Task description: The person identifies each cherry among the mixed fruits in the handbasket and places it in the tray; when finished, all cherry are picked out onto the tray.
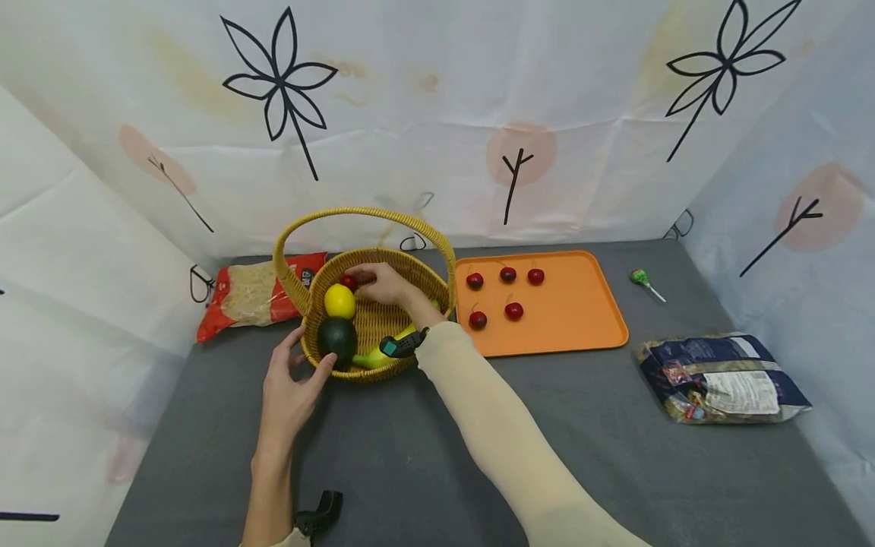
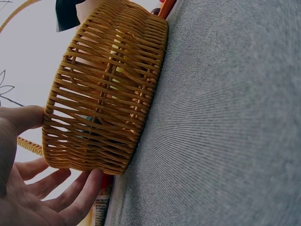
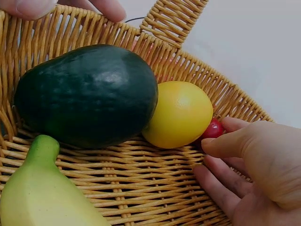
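A yellow wicker basket (image 1: 369,323) with a tall arched handle stands at the table's back. My left hand (image 1: 294,384) grips its near left rim, thumb at the rim and fingers along the outer wall, as the left wrist view shows. Inside the basket, my right hand (image 1: 386,285) pinches a red cherry (image 3: 212,129) between thumb and index finger, beside a yellow lemon (image 3: 181,115). A dark green avocado-like fruit (image 3: 89,96) lies against the lemon. Along the basket's near side is a banana (image 3: 44,193), partly covered by my right wrist in the head view.
Right of the basket lies an orange tray (image 1: 574,311) with several cherries (image 1: 514,311). A red-and-clear food bag (image 1: 249,292) sits behind the basket's left side. Farther right are a green lollipop (image 1: 639,277) and a dark blue packet (image 1: 724,380). Printed cloth encloses the back and sides.
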The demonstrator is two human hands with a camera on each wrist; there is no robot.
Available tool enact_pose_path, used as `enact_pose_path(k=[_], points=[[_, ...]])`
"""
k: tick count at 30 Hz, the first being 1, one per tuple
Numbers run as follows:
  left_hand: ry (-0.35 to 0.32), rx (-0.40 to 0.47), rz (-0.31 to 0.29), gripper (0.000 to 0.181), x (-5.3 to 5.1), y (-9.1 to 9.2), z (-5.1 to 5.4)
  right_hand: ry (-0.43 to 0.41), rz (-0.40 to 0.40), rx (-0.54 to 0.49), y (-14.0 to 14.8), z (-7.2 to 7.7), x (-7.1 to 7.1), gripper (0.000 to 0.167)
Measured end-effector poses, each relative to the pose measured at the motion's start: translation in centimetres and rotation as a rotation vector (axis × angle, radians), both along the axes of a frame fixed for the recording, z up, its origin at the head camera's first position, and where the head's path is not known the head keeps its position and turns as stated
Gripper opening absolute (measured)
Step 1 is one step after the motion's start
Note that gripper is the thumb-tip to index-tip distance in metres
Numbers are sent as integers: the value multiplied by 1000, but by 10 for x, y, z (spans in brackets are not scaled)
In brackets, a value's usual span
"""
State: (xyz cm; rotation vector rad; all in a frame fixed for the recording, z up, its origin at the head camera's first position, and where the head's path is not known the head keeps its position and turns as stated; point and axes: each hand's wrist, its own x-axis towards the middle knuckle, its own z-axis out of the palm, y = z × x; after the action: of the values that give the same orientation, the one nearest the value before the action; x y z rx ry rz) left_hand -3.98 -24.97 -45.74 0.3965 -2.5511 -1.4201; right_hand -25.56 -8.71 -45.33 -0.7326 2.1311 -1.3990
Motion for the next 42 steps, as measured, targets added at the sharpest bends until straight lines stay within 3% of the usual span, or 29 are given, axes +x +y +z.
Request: enact_pose_path(k=[11, 20, 28, 35, 42], points=[[-2, 1, 3, 75, 1, -1, 0, 60, 17, 28, -1, -3, 0, 42], [-8, -1, 4, 75, 1, 0, 1, 75, 130, 67, -2, -3, -1, 54], [-11, 5, 2, 75, 1, 0, 1, 117, 64, 78, 0, -1, 0, 40], [-4, 3, 1, 75, 0, 0, 0, 108, -7, 22, 7, 1, 1, 26], [-11, -8, 6, 75, 1, 0, -1, 109, -3, -63, 18, 12, 7, 27]])
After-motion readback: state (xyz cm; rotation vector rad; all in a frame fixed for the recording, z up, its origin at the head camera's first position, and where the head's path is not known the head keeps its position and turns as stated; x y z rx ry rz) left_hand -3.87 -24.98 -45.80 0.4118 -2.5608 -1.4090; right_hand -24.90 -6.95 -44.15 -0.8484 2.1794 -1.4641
